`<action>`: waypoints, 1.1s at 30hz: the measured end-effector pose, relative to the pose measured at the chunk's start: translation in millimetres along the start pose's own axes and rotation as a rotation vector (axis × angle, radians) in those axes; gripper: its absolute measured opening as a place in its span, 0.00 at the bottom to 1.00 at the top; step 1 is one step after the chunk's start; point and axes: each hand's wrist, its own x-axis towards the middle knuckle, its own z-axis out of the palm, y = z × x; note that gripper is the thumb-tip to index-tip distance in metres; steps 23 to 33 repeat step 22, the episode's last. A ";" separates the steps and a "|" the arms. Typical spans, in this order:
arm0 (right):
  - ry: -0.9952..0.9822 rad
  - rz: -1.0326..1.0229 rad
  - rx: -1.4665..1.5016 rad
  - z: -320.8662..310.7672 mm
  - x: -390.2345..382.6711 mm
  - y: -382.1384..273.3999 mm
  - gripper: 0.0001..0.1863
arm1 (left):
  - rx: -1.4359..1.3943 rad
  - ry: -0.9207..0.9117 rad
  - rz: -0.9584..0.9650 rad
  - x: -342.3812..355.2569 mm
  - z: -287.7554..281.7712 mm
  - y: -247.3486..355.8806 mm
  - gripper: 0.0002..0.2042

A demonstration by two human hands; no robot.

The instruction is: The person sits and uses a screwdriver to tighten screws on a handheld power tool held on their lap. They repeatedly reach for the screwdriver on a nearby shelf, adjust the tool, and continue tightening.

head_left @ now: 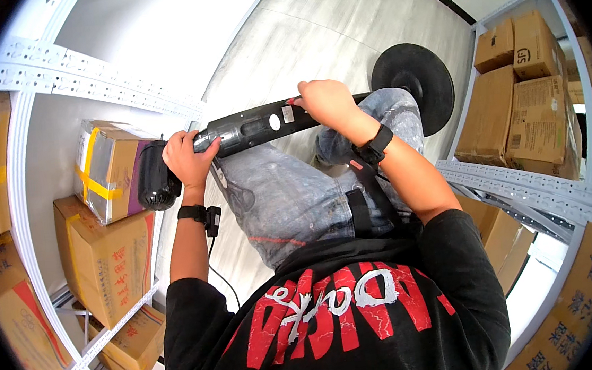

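Observation:
A long black shaft-like device (257, 127) lies across my lap, tilted slightly up to the right, with small white labels on its side. My left hand (186, 159) is closed around its left end, thumb on top, beside a glossy black rounded cylinder (156, 176). Farther along, my right hand (331, 103) wraps over the shaft near my raised knee. Past the knee is a round black disc (415, 86); the knee hides where it meets the shaft. The device's exact kind is unclear.
White metal shelving stands on both sides, with cardboard boxes (110, 259) on the left and more cartons (538, 121) on the right. A silver-sided box with yellow tape (97, 174) sits close to my left hand. Pale wood-look flooring (311, 27) stretches ahead to a white wall.

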 end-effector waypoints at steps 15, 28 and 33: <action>-0.063 0.082 -0.061 -7.4 14.5 -13.1 0.15 | -0.033 0.026 -0.054 -4.5 3.4 -3.4 0.25; -0.162 -0.046 -0.135 10.9 25.5 6.6 0.26 | -0.049 0.012 -0.083 -6.0 5.0 -5.9 0.24; -0.162 -0.046 -0.135 10.9 25.5 6.6 0.26 | -0.049 0.012 -0.083 -6.0 5.0 -5.9 0.24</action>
